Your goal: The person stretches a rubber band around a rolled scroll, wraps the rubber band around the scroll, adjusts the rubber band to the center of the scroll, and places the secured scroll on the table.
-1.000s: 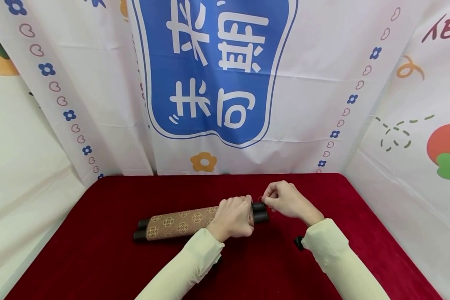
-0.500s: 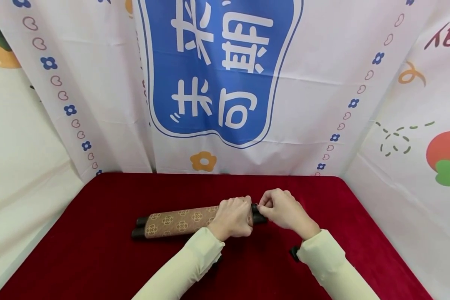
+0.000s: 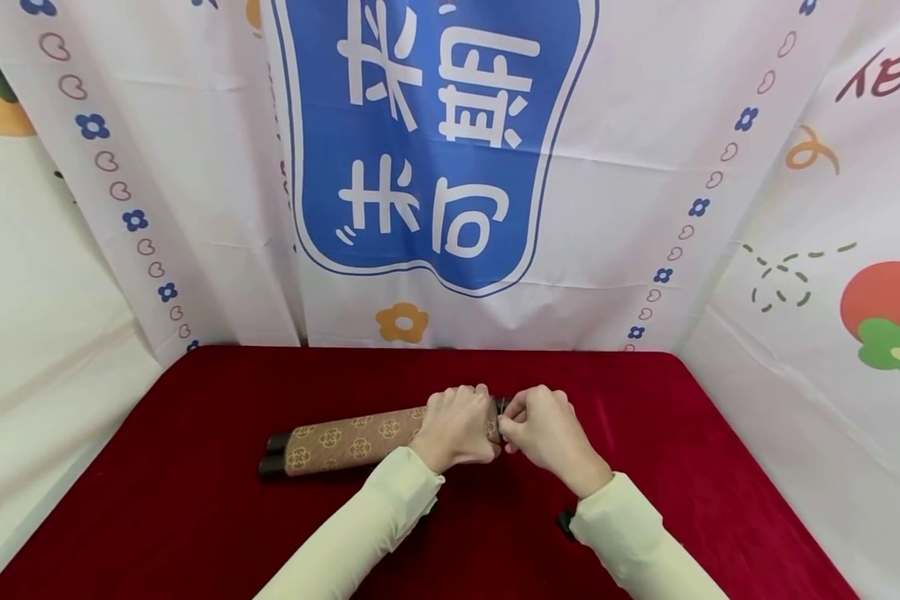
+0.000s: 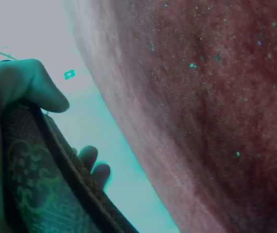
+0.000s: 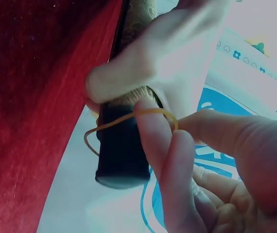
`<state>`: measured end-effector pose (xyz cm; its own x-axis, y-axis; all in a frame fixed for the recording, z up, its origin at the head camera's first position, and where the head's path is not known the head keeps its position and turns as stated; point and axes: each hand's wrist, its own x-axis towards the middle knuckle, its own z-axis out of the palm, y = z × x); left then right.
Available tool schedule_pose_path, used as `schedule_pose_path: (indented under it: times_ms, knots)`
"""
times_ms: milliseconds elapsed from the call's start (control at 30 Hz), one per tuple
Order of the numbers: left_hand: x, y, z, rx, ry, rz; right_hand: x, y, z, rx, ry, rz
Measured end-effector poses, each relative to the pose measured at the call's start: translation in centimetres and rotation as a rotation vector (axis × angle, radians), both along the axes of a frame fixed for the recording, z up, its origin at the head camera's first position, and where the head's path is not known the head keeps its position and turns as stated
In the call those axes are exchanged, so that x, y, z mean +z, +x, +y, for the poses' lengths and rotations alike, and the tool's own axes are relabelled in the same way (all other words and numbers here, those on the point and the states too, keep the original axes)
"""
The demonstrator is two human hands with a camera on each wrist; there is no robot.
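A brown scroll (image 3: 360, 442) with gold flower patterns and dark rod ends lies slantwise on the table, rolled in from both sides. My left hand (image 3: 457, 427) grips it near its right end, thumb and fingers wrapped round it. Its patterned side (image 4: 36, 179) shows under that hand in the left wrist view. With thumb and finger, my right hand (image 3: 543, 433) pinches a thin yellow-orange rubber band (image 5: 153, 111). In the right wrist view the band loops across the dark rod end (image 5: 123, 160), beside the left hand.
A dark red velvet cloth (image 3: 217, 533) covers the table. Printed white curtains with a blue sign (image 3: 427, 258) stand close behind it and on both sides. A small black object (image 3: 566, 523) shows at the right sleeve's cuff.
My right hand has moved left from beyond the scroll's right end, bringing the rubber band over the dark rod ends. My left hand keeps its grip on the scroll.
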<state>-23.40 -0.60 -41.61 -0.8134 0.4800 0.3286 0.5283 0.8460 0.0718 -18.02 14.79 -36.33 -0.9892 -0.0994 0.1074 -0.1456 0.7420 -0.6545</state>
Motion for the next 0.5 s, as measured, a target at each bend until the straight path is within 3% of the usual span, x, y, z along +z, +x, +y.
schedule_pose_path:
  times_ms: [133,333,500]
  knots:
    - [-0.2,-0.1,-0.3,0.028,-0.016,-0.003,-0.2,-0.4,-0.3,-0.010,0.001,0.020]
    - [-0.7,-0.1,-0.6,-0.013,-0.026,-0.048,-0.1,-1.1,-0.4,-0.033,0.003,0.030]
    - [-0.9,-0.1,-0.7,-0.036,-0.054,-0.048,-0.1,-1.6,-0.3,-0.053,-0.052,-0.018]
